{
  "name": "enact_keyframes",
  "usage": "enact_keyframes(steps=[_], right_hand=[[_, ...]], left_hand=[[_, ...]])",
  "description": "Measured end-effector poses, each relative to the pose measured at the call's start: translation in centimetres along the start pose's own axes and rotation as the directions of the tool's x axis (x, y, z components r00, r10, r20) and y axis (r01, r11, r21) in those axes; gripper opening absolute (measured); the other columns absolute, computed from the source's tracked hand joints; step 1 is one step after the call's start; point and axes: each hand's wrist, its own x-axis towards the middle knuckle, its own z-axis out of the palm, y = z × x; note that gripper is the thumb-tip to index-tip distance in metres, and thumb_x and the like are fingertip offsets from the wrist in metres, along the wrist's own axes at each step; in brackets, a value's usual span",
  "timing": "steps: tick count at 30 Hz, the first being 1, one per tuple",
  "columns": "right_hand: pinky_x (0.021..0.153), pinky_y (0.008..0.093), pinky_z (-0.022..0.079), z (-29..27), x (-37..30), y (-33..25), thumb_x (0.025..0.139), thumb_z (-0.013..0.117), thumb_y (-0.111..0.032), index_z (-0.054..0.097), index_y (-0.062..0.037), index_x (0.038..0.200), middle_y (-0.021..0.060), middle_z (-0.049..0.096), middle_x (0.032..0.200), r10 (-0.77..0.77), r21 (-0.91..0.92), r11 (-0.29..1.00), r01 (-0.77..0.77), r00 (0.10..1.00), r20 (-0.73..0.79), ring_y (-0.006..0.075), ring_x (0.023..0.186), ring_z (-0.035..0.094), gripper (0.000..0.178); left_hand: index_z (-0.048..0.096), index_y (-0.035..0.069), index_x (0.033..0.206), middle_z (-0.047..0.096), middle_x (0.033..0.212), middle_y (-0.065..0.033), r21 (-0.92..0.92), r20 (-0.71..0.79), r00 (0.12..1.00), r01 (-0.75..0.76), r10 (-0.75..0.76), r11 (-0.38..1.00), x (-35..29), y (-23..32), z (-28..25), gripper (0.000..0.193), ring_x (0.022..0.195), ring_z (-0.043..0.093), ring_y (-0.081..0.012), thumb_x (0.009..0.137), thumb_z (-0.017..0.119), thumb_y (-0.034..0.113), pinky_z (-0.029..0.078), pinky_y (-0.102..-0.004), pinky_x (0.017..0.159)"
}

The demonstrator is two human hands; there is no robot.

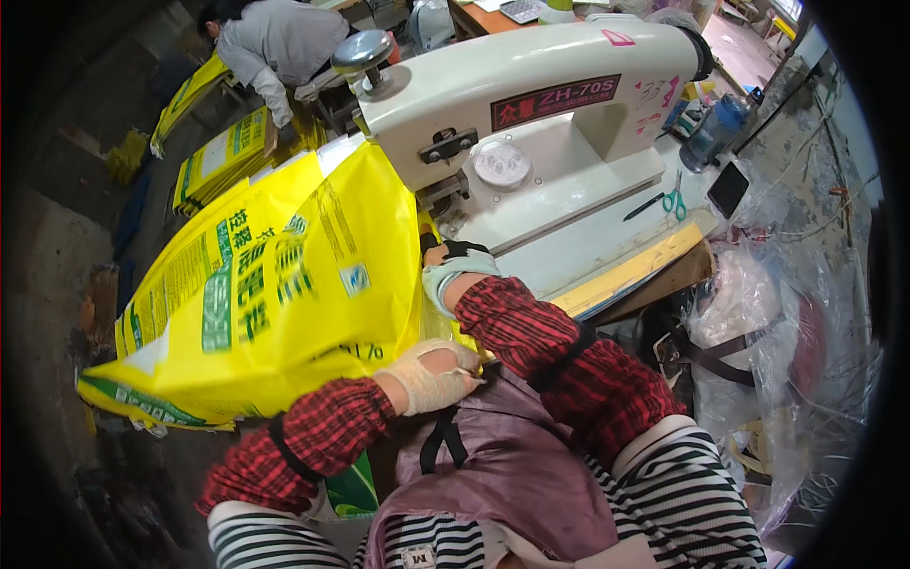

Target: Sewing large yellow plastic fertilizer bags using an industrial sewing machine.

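A large yellow woven bag (pixel 275 275) with green and dark print spreads to the left of a white industrial sewing machine (pixel 531 71). Its upper right part lies at the machine's needle end, beside the metal presser parts (pixel 445 185). My left hand (pixel 431 376), in a pale worn glove, is closed on the bag's near edge at my lap. My right hand (pixel 455 266), in a light glove with a dark band, grips the bag's right edge just below the needle end. Its fingertips are partly hidden by the bag. Red-and-black checked sleeves cover both forearms.
A person in grey (pixel 284 43) bends over stacked yellow bags (pixel 223 156) at the back left. Teal scissors (pixel 674 199), a dark pen (pixel 644 207), a phone (pixel 728 190) and a blue-lidded bottle (pixel 716 133) lie or stand right of the machine. Clear plastic (pixel 749 284) heaps at the right.
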Motion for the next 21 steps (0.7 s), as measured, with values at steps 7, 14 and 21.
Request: enact_keyframes(steps=[7,14,21], right_hand=[[0.087,0.0382,0.048,-0.6,-4.5,6.8,0.087,0.052,-0.033,0.057,-0.0041,0.116,0.0182,0.063,0.114,-0.320,-0.245,0.809,0.534,0.750,0.579,0.0323,0.104,0.062,0.041],[0.091,0.0341,0.046,3.9,-7.2,14.7,0.075,0.066,-0.013,0.058,-0.0098,0.122,0.0162,0.060,0.118,-0.609,0.386,0.763,0.518,0.777,0.159,0.0281,0.105,0.058,0.048],[0.074,0.0345,0.053,6.2,-6.2,16.4,0.070,0.066,0.002,0.065,-0.0099,0.110,0.0135,0.065,0.098,-0.662,0.663,0.637,0.393,0.719,0.210,0.0264,0.092,0.064,0.042]], left_hand=[[0.060,0.005,0.087,0.060,0.076,-0.0104,-0.309,-0.373,0.792,0.386,-0.484,0.869,-1.9,-8.0,5.3,0.011,0.072,0.060,-0.0191,0.082,0.056,0.014,0.050,-0.0334,0.069],[0.054,0.002,0.107,0.058,0.094,-0.0124,-0.621,-0.724,0.340,0.056,-0.600,0.782,1.2,-5.0,-0.6,0.028,0.089,0.057,-0.0250,0.081,0.056,0.010,0.048,-0.0360,0.080],[0.049,-0.004,0.122,0.051,0.123,-0.0244,0.465,-0.551,0.756,0.630,-0.354,0.621,-3.1,-6.4,2.5,0.057,0.117,0.047,-0.0372,0.083,0.056,0.036,0.037,-0.0392,0.102]])
